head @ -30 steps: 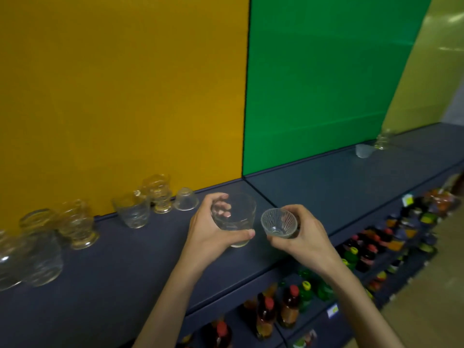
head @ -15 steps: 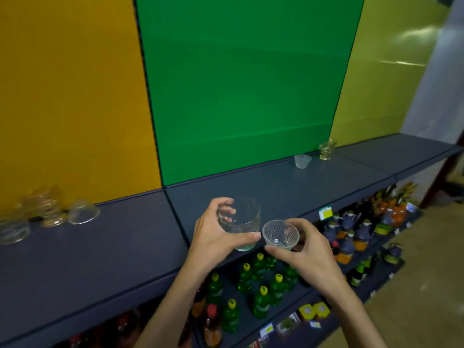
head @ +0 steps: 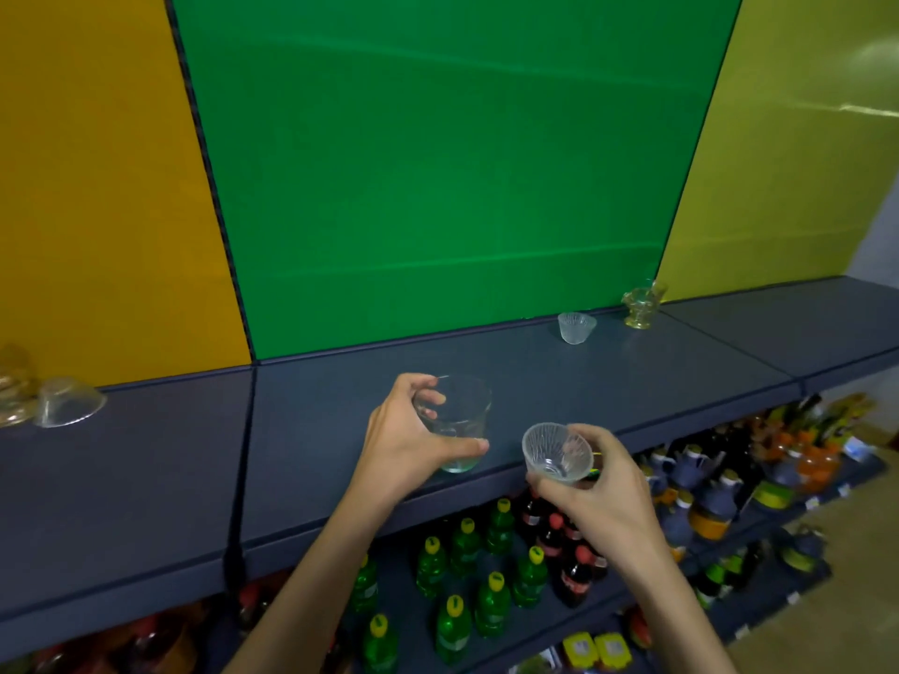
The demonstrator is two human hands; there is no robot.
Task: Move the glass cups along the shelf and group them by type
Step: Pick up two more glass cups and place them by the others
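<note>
Above the dark shelf point(head: 559, 377), the left hand point(head: 408, 442) gripped a smooth glass tumbler point(head: 457, 420); the right hand point(head: 601, 496) pinched a ribbed glass cup point(head: 557, 452) just past the shelf's front edge. A matching ribbed cup point(head: 576, 327) stood near the green panel point(head: 438, 163).

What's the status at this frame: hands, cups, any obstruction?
Left hand grips plain tumbler. Right hand holds ribbed cup. Matching ribbed cup stands ahead on shelf; path between is bare.
</note>
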